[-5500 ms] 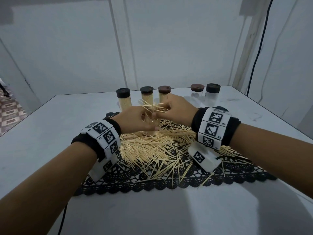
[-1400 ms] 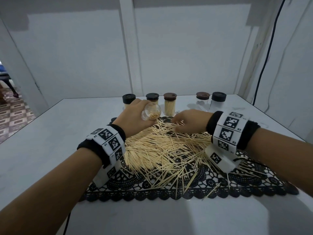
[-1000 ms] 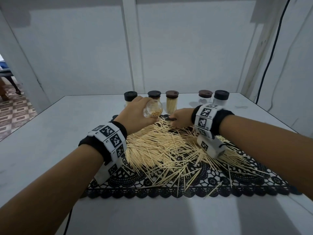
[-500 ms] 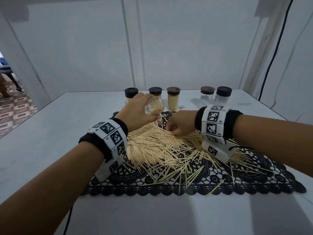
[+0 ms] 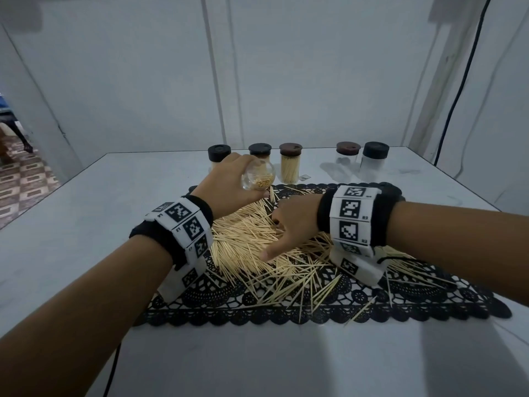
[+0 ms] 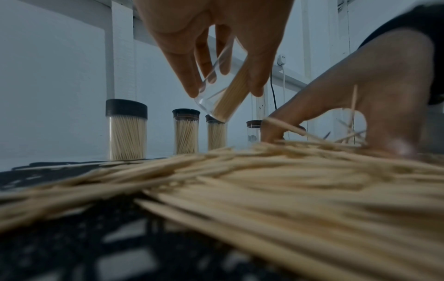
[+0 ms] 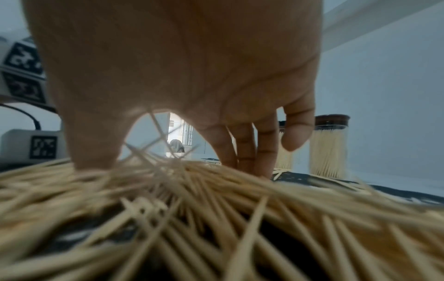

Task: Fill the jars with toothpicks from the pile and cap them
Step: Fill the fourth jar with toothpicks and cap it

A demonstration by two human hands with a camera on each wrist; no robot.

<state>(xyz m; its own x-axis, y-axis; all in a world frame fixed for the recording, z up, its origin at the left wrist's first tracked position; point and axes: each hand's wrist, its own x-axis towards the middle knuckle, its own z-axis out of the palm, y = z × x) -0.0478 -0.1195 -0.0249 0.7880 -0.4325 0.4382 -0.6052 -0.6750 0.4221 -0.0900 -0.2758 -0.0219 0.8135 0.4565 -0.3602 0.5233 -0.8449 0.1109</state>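
head view: my left hand [image 5: 229, 181] grips a tilted clear glass jar [image 5: 258, 176] above the loose pale wooden toothpick pile [image 5: 252, 242]; my right hand [image 5: 294, 222], fingers spread, presses onto that pile.

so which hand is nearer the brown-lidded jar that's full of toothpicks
Left. The left hand, holding a tilted open jar, is just beside the brown-lidded jar. The right hand sits nearer the person, down on the toothpick pile.

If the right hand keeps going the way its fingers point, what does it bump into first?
The right hand points down into the toothpick pile, and its fingertips already seem to touch it. So probably just more toothpicks, then the black lace mat underneath.
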